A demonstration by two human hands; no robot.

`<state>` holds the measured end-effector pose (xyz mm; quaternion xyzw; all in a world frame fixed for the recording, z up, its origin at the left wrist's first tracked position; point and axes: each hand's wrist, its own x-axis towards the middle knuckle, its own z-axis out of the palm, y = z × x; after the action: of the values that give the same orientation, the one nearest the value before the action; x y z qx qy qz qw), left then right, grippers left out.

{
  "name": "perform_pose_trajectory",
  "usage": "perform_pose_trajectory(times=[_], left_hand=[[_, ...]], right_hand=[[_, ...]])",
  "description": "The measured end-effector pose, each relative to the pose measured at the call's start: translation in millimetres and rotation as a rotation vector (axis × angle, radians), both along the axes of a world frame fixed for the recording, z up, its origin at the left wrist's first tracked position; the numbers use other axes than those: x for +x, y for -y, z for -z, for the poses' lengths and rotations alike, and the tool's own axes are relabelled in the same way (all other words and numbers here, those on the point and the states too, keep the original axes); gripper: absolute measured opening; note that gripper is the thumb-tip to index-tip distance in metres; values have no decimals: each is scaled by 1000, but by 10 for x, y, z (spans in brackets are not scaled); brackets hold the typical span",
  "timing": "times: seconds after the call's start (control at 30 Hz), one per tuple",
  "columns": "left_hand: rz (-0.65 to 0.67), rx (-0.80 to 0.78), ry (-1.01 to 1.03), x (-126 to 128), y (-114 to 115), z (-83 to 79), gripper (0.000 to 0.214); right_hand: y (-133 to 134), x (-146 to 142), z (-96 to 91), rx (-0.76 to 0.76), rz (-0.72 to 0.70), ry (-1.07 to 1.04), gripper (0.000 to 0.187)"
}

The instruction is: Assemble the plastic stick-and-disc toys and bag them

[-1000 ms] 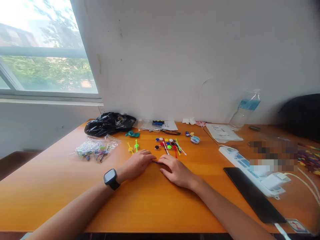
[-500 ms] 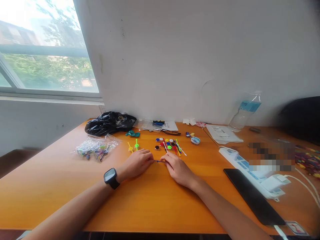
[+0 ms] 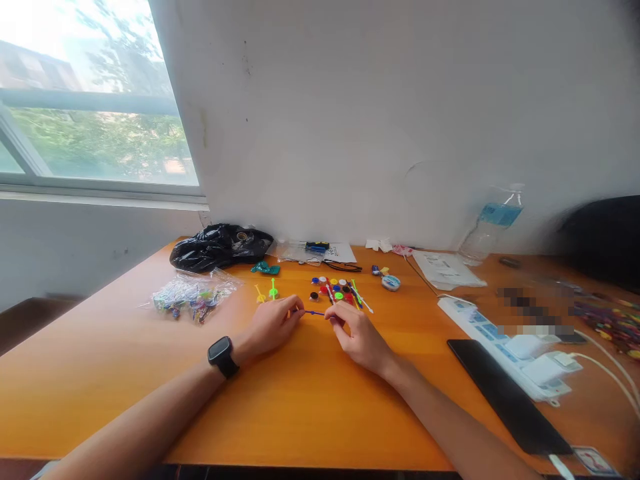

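Note:
My left hand [image 3: 273,325], with a black smartwatch [image 3: 221,355] on its wrist, and my right hand [image 3: 356,333] meet over the middle of the orange table [image 3: 150,373]. Between their pinched fingertips runs a thin blue plastic stick [image 3: 315,313], lifted slightly off the table. Each hand grips one end of it. Just behind the hands lies a cluster of small coloured discs and sticks [image 3: 340,291]. Two more sticks, yellow and green [image 3: 267,292], lie to the left of that cluster.
A clear bag of coloured pieces [image 3: 193,297] and a black plastic bag [image 3: 220,245] lie at the left rear. A water bottle [image 3: 493,227], papers [image 3: 445,268], a white power strip [image 3: 505,340] with plugs and a black phone [image 3: 505,393] are on the right.
Both hands have lifted off the table and moved a little away from me, drawing apart so that the blue stick shows between their fingertips.

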<state>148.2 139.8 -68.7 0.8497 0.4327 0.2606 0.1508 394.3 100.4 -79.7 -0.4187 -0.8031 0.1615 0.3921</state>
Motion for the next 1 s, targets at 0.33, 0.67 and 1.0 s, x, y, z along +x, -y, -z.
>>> perform_pose_trajectory(times=[0.33,0.67,1.0], left_hand=[[-17,-60,-76,30,99,-118,26],[65,-92,-126,46,82,-30,16],[78,-102,-177,63,140,-141,18]], right_hand=[[-185,85,6,91,190,-11,25],[-245,-4,128,138,219,308,35],[-230,-5,98,88,259,339,33]])
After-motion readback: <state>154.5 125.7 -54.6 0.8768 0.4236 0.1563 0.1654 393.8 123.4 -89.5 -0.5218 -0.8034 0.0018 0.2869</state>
